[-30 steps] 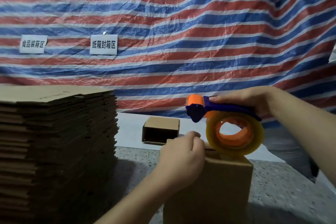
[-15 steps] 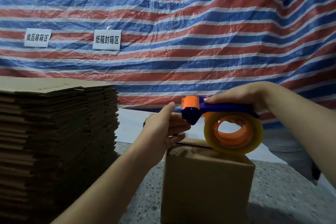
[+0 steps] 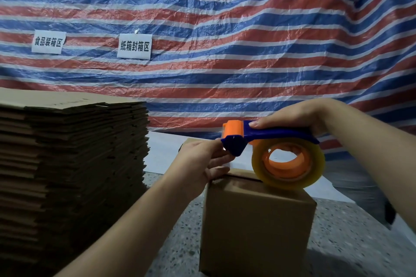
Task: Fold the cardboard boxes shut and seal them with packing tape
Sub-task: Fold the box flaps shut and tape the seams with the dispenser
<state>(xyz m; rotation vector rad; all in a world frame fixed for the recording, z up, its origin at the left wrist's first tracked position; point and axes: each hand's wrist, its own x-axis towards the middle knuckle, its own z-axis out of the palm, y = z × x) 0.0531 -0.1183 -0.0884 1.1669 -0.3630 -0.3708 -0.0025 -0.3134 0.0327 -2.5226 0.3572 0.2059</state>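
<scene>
A brown cardboard box (image 3: 256, 227) stands upright on the speckled table, its top flaps folded down with a dark seam showing. My right hand (image 3: 295, 116) grips the blue handle of a tape dispenser (image 3: 267, 136) with an orange roller head. Its roll of clear packing tape (image 3: 289, 163) rests on the box's top. My left hand (image 3: 203, 162) is at the dispenser's front end, fingertips pinched at the tape's free end, just above the box's far left top edge. The pinched tape itself is too thin to see.
A tall stack of flat cardboard sheets (image 3: 72, 168) fills the left side. The speckled table (image 3: 351, 243) continues to the right. Behind hangs a striped red, white and blue tarp (image 3: 225, 29) with two paper signs (image 3: 134, 46). A second small box is mostly hidden behind my left hand.
My left hand rose from the box's top to the dispenser's front end and pinched there. The dispenser shifted slightly left; the roll stays on the box.
</scene>
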